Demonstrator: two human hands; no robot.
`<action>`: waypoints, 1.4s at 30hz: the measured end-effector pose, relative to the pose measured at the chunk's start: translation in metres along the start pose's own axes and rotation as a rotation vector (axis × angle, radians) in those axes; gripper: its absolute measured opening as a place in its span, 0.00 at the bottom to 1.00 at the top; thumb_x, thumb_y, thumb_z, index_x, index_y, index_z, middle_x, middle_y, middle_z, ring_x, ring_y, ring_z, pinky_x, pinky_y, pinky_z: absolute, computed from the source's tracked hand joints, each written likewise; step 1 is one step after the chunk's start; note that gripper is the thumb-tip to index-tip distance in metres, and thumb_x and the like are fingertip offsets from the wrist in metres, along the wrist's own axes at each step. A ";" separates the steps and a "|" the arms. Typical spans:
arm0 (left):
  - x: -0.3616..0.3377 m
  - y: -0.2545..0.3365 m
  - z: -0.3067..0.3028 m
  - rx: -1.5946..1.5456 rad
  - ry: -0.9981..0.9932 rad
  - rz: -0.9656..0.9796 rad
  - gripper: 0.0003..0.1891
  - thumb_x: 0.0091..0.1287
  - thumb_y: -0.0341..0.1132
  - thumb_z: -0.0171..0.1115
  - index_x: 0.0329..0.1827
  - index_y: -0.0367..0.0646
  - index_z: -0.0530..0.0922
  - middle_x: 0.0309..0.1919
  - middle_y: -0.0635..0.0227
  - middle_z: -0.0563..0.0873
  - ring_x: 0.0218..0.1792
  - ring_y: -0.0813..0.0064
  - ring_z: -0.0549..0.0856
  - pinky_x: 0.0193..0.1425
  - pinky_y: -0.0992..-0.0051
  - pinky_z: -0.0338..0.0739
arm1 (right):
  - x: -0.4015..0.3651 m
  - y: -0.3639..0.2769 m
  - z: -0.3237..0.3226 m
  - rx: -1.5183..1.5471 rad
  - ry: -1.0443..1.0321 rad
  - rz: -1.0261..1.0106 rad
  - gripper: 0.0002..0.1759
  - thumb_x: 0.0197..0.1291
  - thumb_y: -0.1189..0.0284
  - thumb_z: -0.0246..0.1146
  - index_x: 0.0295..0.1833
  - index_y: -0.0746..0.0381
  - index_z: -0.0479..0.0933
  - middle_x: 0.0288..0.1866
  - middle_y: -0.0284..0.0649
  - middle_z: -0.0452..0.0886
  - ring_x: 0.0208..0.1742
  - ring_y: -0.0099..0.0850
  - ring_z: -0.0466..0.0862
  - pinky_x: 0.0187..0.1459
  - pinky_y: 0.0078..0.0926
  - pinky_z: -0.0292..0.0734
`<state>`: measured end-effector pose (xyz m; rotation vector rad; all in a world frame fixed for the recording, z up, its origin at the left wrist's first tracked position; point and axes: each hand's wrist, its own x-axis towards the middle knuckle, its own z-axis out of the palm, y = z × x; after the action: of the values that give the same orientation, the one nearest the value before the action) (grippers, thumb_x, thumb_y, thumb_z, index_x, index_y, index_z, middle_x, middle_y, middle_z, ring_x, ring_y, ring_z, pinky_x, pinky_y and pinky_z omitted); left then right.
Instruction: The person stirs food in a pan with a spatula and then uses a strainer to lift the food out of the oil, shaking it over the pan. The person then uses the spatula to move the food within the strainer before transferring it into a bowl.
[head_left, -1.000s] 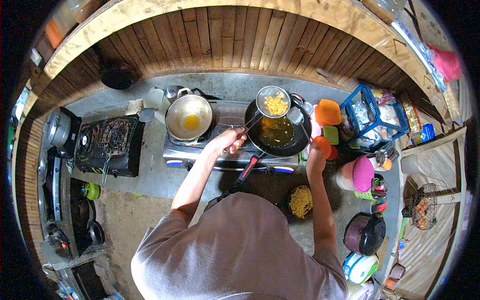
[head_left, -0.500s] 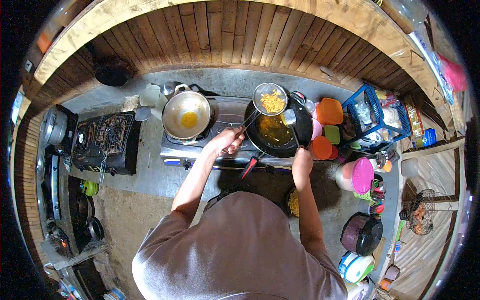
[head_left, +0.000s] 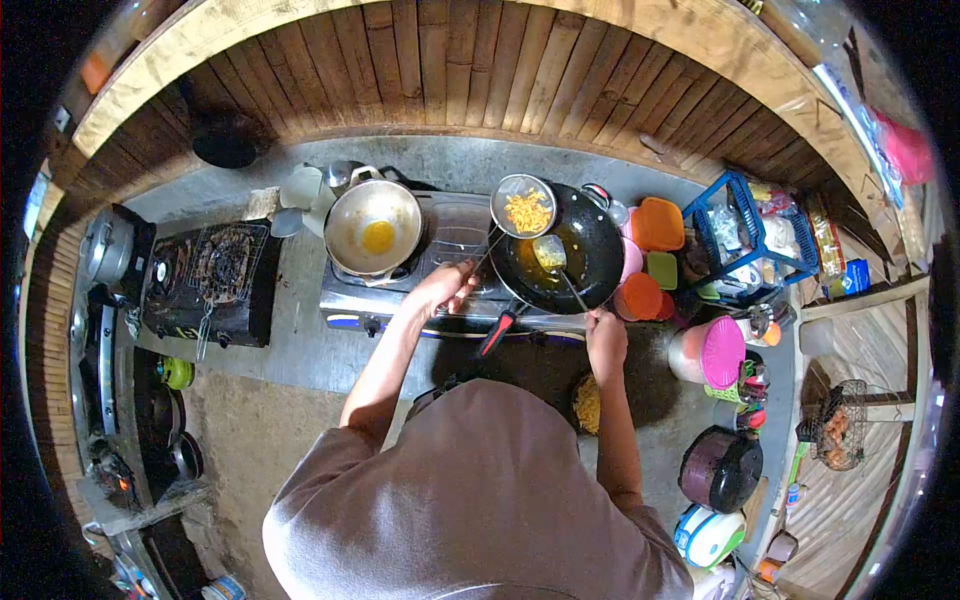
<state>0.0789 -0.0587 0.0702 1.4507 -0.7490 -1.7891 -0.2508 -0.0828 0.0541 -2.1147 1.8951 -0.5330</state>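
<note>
My left hand [head_left: 447, 287] is closed around the handle of a round mesh strainer [head_left: 523, 207], which hangs over the left back rim of the black wok. Yellow-orange fried pieces [head_left: 529, 212] lie in the strainer. With my right hand [head_left: 606, 338] I grip the handle of a spatula [head_left: 549, 253]; its pale head is over the middle of the black wok [head_left: 597, 240]. Dark yellow oil [head_left: 520, 268] shows in the wok, partly hidden by the strainer. Left of it on the stove [head_left: 452, 243], a light-coloured pot [head_left: 345, 223] holds a little yellow liquid.
At left stands a second, black stove [head_left: 240, 325]. Orange tubs [head_left: 657, 223], a blue basket [head_left: 742, 195] and a pink-lidded container [head_left: 722, 352] crowd the right side. A bowl of yellow food [head_left: 587, 405] sits near my body. The wok's red-black handle [head_left: 497, 335] sticks out toward me.
The strainer has shifted left and slightly away from me over the wok rim. The spatula head has moved left and toward me, from the wok's right side to its middle.
</note>
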 end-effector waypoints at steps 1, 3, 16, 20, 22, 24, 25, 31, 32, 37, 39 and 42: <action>0.002 -0.003 0.000 0.005 0.000 0.004 0.22 0.80 0.50 0.39 0.30 0.47 0.70 0.12 0.79 0.68 0.08 0.84 0.65 0.11 0.79 0.58 | 0.000 0.003 -0.002 0.003 0.005 0.000 0.13 0.65 0.67 0.61 0.41 0.65 0.84 0.35 0.55 0.85 0.38 0.53 0.85 0.39 0.44 0.80; 0.004 -0.012 0.000 0.156 0.097 0.039 0.24 0.80 0.51 0.40 0.29 0.46 0.72 0.13 0.77 0.71 0.08 0.83 0.67 0.11 0.80 0.60 | 0.001 0.013 -0.010 0.041 -0.027 -0.010 0.11 0.63 0.67 0.64 0.40 0.64 0.84 0.36 0.52 0.85 0.40 0.52 0.85 0.43 0.46 0.80; -0.001 -0.051 0.042 -0.087 -0.082 -0.100 0.21 0.80 0.49 0.40 0.30 0.48 0.70 0.10 0.80 0.64 0.07 0.85 0.59 0.08 0.80 0.54 | -0.020 -0.023 -0.048 -0.233 0.216 -0.104 0.10 0.66 0.64 0.62 0.47 0.56 0.82 0.39 0.43 0.86 0.35 0.47 0.86 0.36 0.43 0.80; 0.003 -0.060 0.045 -0.080 -0.133 -0.051 0.21 0.81 0.48 0.36 0.31 0.49 0.68 0.10 0.81 0.60 0.07 0.85 0.58 0.08 0.80 0.54 | -0.035 -0.021 -0.037 -0.175 0.222 -0.106 0.10 0.66 0.66 0.61 0.50 0.56 0.81 0.51 0.41 0.84 0.42 0.46 0.85 0.40 0.41 0.81; 0.003 -0.057 0.044 -0.105 -0.167 -0.080 0.20 0.81 0.47 0.35 0.31 0.50 0.67 0.10 0.82 0.60 0.07 0.86 0.58 0.08 0.82 0.56 | -0.041 -0.016 -0.039 -0.175 0.372 -0.200 0.10 0.67 0.68 0.61 0.51 0.57 0.80 0.42 0.43 0.82 0.39 0.43 0.86 0.37 0.38 0.82; 0.001 -0.055 0.044 -0.163 -0.190 -0.111 0.20 0.81 0.47 0.35 0.30 0.50 0.66 0.10 0.83 0.60 0.06 0.86 0.58 0.08 0.81 0.55 | -0.044 -0.009 -0.035 -0.112 0.388 -0.189 0.10 0.68 0.68 0.60 0.52 0.58 0.79 0.47 0.43 0.82 0.42 0.44 0.85 0.40 0.39 0.81; -0.001 -0.055 0.044 -0.160 -0.192 -0.113 0.20 0.81 0.47 0.35 0.30 0.50 0.66 0.10 0.83 0.60 0.06 0.86 0.58 0.08 0.81 0.55 | -0.045 -0.006 -0.031 -0.045 0.409 -0.184 0.10 0.68 0.69 0.59 0.52 0.58 0.79 0.51 0.43 0.82 0.45 0.46 0.84 0.42 0.41 0.79; -0.006 -0.053 0.044 -0.316 -0.232 -0.128 0.19 0.81 0.48 0.38 0.31 0.50 0.67 0.10 0.84 0.60 0.07 0.88 0.57 0.09 0.82 0.53 | -0.068 -0.002 -0.007 0.150 0.397 -0.151 0.07 0.69 0.71 0.60 0.47 0.63 0.78 0.41 0.48 0.79 0.43 0.50 0.81 0.42 0.42 0.76; -0.006 -0.052 0.043 -0.331 -0.240 -0.143 0.18 0.81 0.47 0.40 0.32 0.50 0.67 0.10 0.85 0.60 0.07 0.89 0.57 0.08 0.83 0.53 | -0.072 -0.002 -0.006 0.212 0.370 -0.120 0.07 0.68 0.72 0.61 0.45 0.65 0.78 0.42 0.50 0.78 0.43 0.51 0.80 0.43 0.41 0.75; -0.006 -0.050 0.043 -0.354 -0.266 -0.157 0.17 0.81 0.45 0.39 0.31 0.51 0.66 0.09 0.85 0.61 0.06 0.90 0.57 0.08 0.84 0.52 | -0.073 0.014 0.024 0.300 0.347 -0.084 0.07 0.68 0.73 0.60 0.47 0.64 0.78 0.43 0.50 0.79 0.45 0.51 0.81 0.46 0.41 0.76; -0.011 -0.048 0.043 -0.302 -0.253 -0.119 0.18 0.81 0.47 0.39 0.31 0.51 0.66 0.09 0.85 0.60 0.06 0.89 0.56 0.07 0.84 0.52 | -0.074 0.015 0.026 0.384 0.396 -0.096 0.06 0.67 0.74 0.61 0.43 0.67 0.77 0.39 0.51 0.79 0.41 0.50 0.80 0.45 0.40 0.75; -0.006 -0.046 0.040 -0.304 -0.247 -0.157 0.21 0.81 0.49 0.36 0.30 0.50 0.66 0.11 0.83 0.60 0.08 0.87 0.55 0.09 0.82 0.49 | -0.071 0.020 0.017 0.371 0.410 -0.137 0.05 0.66 0.75 0.62 0.42 0.67 0.77 0.37 0.51 0.79 0.39 0.47 0.80 0.44 0.38 0.75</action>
<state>0.0329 -0.0269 0.0446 1.1276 -0.4640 -2.1241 -0.2678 -0.0155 0.0234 -2.0012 1.6671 -1.3229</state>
